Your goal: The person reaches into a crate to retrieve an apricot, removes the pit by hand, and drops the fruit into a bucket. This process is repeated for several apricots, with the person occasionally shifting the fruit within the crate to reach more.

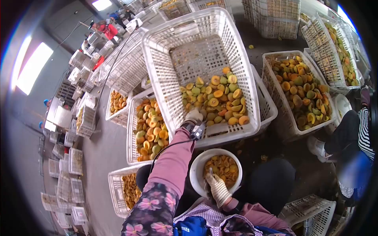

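A large white plastic crate (201, 137) stands tilted before me, with halved yellow and green fruit, apricot- or peach-like, heaped at its near end. My left hand (194, 115), in a pale glove with a device strapped at the wrist, reaches in and touches these fruit halves (220, 98). Its fingertips are hard to make out against the fruit. Below, my right hand (219, 189), in a striped knit glove, is closed around a small metal tool (211, 171), mostly hidden by the fingers. It is over the near side of a white bucket (195, 173) holding orange-brown pieces (224, 167).
Crates of fruit stand left (132, 145) and right (293, 128) of mine. A lower-left crate (114, 188) holds darker orange pieces. Stacked crates (271, 23) rise behind. Another person's leg (340, 135) and shoe are at right. More people (106, 29) and crates appear farther off.
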`<control>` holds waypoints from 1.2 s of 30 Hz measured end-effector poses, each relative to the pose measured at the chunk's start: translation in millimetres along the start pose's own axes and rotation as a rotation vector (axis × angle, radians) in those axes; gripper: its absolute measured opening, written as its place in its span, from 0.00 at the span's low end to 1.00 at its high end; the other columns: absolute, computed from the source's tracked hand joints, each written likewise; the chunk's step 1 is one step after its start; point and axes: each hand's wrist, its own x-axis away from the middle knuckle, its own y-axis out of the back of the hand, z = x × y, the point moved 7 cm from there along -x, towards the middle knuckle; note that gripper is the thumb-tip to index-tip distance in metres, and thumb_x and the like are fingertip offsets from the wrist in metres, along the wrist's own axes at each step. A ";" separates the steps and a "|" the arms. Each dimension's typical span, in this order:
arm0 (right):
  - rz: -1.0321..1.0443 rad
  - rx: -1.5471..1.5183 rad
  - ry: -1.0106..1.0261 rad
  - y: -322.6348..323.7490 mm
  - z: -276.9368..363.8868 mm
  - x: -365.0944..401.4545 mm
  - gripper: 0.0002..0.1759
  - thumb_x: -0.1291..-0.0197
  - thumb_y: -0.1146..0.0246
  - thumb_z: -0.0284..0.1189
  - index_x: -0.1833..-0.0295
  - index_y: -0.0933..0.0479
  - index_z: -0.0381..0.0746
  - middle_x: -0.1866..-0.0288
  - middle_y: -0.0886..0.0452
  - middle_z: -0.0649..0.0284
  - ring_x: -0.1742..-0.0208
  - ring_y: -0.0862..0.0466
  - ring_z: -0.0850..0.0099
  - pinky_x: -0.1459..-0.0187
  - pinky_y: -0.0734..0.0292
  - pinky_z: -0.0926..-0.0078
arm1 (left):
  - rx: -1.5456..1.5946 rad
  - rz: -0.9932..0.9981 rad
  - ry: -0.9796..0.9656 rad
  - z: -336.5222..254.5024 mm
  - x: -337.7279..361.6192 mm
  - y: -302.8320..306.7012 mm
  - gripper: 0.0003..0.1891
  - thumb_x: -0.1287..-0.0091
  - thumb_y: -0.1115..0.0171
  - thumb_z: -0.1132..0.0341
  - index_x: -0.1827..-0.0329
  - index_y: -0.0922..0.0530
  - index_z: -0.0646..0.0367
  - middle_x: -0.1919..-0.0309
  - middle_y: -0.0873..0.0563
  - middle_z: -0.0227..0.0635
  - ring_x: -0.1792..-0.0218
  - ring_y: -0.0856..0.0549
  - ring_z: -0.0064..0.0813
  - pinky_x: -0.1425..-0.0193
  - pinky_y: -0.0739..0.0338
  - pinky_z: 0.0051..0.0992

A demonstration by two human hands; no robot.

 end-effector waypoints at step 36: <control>-0.206 0.637 0.575 19.4 23.9 -0.8 0.18 0.35 0.46 0.33 0.46 0.31 0.30 0.58 0.20 0.48 0.58 0.21 0.58 0.56 0.27 0.71 | 1.775 0.056 -0.195 -54.0 295.2 -19.1 0.19 0.28 0.53 0.52 0.57 0.25 0.61 0.63 0.19 0.33 0.61 0.21 0.24 0.52 0.27 0.23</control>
